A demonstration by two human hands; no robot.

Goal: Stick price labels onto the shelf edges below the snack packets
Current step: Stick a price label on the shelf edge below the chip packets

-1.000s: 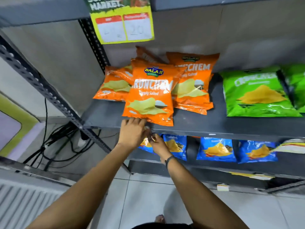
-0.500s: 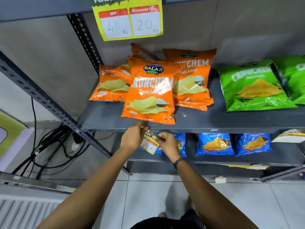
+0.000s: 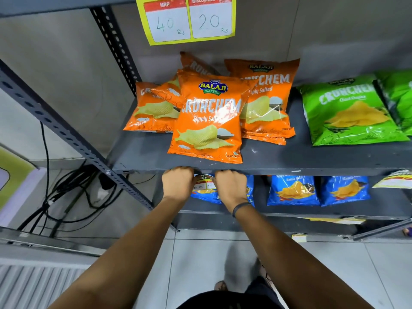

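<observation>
Holding a small price label [image 3: 204, 182] between 2 hands, right at the front edge of the grey shelf [image 3: 289, 169], directly below the front orange Crunchem packet [image 3: 208, 121]. Gripping the label's left side with the left hand [image 3: 177, 184], fingers curled in and knuckles touching the shelf edge. Pinching the label's right side with the right hand [image 3: 229, 188], fingers likewise folded, a dark band [image 3: 240, 207] circling its wrist. Showing only the label's middle strip between the 2 hands; cannot tell whether stuck to the edge or just held against it. Sitting further right on the same shelf, green packets [image 3: 350, 112]; lying on the shelf below, blue packets [image 3: 292, 189]. Hanging from the shelf above, a yellow tag [image 3: 187, 18] reading 40 and 20.
</observation>
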